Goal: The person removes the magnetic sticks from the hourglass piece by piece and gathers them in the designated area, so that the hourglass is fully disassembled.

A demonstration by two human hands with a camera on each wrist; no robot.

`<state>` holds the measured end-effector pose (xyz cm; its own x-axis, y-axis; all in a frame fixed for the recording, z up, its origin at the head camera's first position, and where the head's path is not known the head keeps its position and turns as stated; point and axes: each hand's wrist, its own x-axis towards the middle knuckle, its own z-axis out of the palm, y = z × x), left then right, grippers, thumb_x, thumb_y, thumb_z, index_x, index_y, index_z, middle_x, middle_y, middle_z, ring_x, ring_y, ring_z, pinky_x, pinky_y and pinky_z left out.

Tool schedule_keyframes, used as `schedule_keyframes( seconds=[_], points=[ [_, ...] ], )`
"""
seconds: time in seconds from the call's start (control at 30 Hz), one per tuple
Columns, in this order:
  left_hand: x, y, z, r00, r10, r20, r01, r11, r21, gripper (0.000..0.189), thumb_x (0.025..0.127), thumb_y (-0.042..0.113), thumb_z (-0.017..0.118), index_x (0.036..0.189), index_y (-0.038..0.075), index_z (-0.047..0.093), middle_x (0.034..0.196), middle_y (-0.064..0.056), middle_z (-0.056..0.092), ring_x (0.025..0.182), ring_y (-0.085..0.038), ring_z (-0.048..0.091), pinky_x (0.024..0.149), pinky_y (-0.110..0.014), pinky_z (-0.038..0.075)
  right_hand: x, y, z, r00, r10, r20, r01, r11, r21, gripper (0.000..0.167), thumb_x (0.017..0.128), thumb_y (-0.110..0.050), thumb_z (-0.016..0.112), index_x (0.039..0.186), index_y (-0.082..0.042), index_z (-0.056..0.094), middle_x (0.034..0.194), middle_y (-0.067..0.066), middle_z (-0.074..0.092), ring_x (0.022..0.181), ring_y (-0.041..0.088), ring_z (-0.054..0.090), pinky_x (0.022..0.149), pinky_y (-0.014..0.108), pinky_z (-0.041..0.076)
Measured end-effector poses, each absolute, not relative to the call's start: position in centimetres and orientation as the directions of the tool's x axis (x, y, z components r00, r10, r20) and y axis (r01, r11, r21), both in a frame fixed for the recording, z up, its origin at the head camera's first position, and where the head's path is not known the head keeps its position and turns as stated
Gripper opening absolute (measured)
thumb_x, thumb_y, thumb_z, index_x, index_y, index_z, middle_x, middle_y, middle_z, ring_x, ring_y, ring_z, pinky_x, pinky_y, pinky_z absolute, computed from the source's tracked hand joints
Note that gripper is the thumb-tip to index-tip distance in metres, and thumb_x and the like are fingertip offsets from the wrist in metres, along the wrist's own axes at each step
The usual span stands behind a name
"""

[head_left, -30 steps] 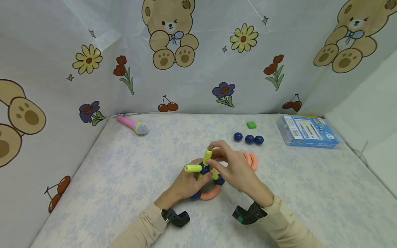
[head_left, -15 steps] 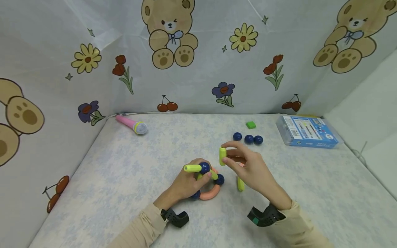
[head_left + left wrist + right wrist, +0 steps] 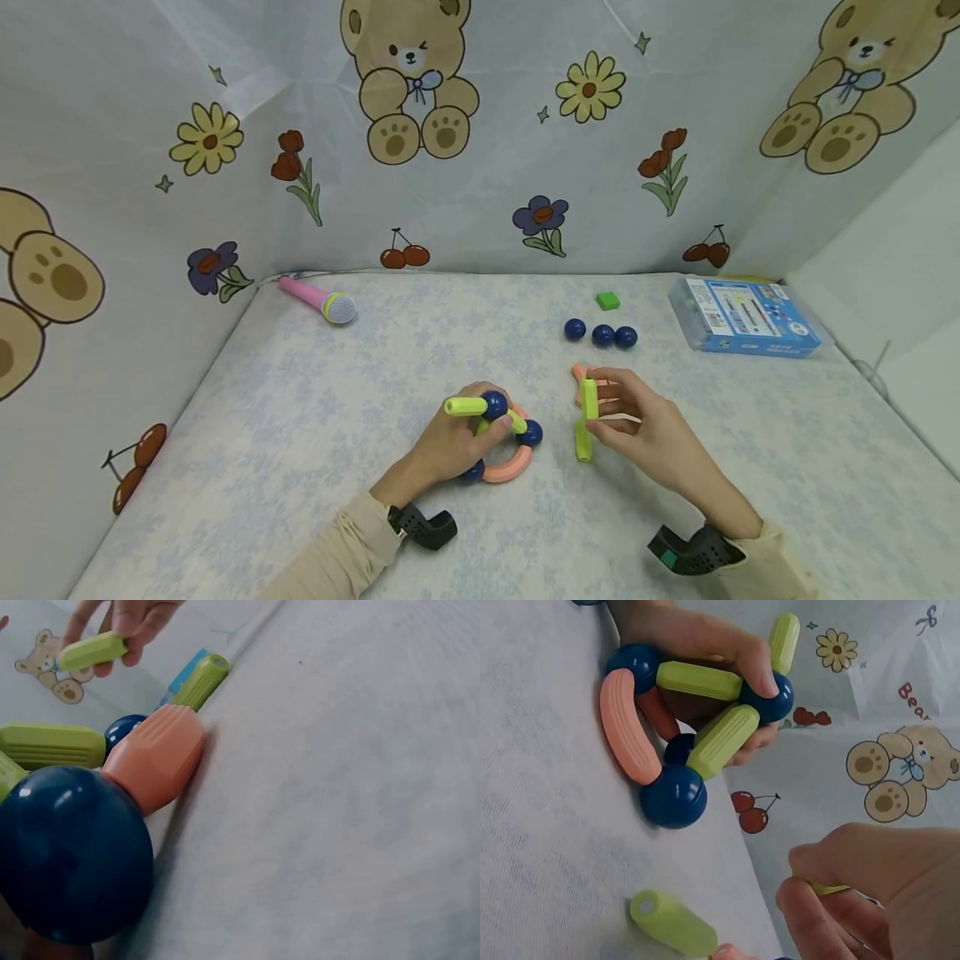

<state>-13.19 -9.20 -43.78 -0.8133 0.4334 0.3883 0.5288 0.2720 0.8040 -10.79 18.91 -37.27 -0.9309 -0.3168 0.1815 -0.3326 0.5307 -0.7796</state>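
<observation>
Sleeves [image 3: 330,546] of beige cloth enter from the bottom of the head view, the two forearms slanting inward toward the middle of the table [image 3: 390,350], each with a dark wrist mount [image 3: 693,552] strapped on near the cuff.

The left hand [image 3: 444,442] grasps a frame of magnetic-looking pieces from its left side. Its thumb stretches across, the tip pressing on the dark-blue top ball [image 3: 769,697], while the other fingers bend around behind; their exact placing is largely hidden. That frame stands on the table, its ring of orange curved pieces [image 3: 508,467] and base balls [image 3: 530,433] below, with yellow-green struts [image 3: 724,742] slanting up to the top ball. A side rod [image 3: 467,407] juts from that ball toward the left, its outer end free.

The right hand [image 3: 645,429] is raised to the right of the frame, well apart from it, pinching a yellow-green rod [image 3: 589,398] near its ends: index fingertip at the top, thumb at the bottom, remaining fingers loosely bent behind. That rod is roughly upright and off the table. A second rod [image 3: 583,443] lies on the table beneath it, near more curved pieces [image 3: 579,375] partly covered by the hand.
</observation>
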Motion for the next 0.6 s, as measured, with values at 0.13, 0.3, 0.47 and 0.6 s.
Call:
schedule_keyframes(
  seconds=[0.13, 0.3, 0.47, 0.6],
  points=[
    [-13.3, -9.1, -43.8, -0.797, 0.442, 0.411, 0.548, 0.246, 0.799, 0.007, 0.101, 0.020, 0.064, 0.100, 0.013, 0.064, 0.104, 0.002, 0.068, 0.090, -0.009, 0.061, 0.078, -0.029, 0.053, -10.4, 20.0, -38.0, -0.933, -0.327, 0.147, -0.313, 0.542, -0.779, 0.060, 0.090, -0.003, 0.079, 0.144, -0.003, 0.052, 0.122, 0.016, 0.069, 0.101, 0.021, 0.073, 0.079, 0.024, 0.061],
    [-13.5, -8.9, -43.9, -0.773, 0.451, 0.445, 0.579, 0.216, 0.786, 0.008, 0.101, 0.018, 0.063, 0.096, 0.013, 0.063, 0.101, 0.000, 0.068, 0.088, -0.010, 0.061, 0.077, -0.029, 0.052, -10.3, 21.4, -39.2, -0.934, -0.326, 0.147, -0.331, 0.632, -0.701, 0.056, 0.088, -0.018, 0.084, 0.136, -0.003, 0.060, 0.112, 0.010, 0.074, 0.092, 0.013, 0.074, 0.076, 0.024, 0.061],
    [-13.5, -8.9, -43.9, -0.776, 0.446, 0.447, 0.581, 0.228, 0.782, 0.006, 0.101, 0.018, 0.064, 0.098, 0.012, 0.065, 0.101, 0.000, 0.068, 0.087, -0.010, 0.060, 0.075, -0.028, 0.052, -10.5, 22.4, -39.9, -0.916, -0.362, 0.174, -0.387, 0.681, -0.622, 0.049, 0.084, -0.021, 0.088, 0.126, -0.006, 0.068, 0.105, 0.002, 0.073, 0.085, 0.010, 0.071, 0.072, 0.026, 0.061],
    [-13.5, -8.9, -44.0, -0.783, 0.441, 0.438, 0.576, 0.250, 0.778, 0.007, 0.100, 0.018, 0.064, 0.102, 0.011, 0.066, 0.101, -0.001, 0.068, 0.089, -0.011, 0.061, 0.076, -0.029, 0.052, -10.8, 22.8, -40.5, -0.894, -0.411, 0.176, -0.435, 0.705, -0.560, 0.050, 0.082, -0.024, 0.089, 0.126, -0.009, 0.070, 0.100, -0.004, 0.070, 0.083, 0.007, 0.067, 0.068, 0.024, 0.058]
  ],
)
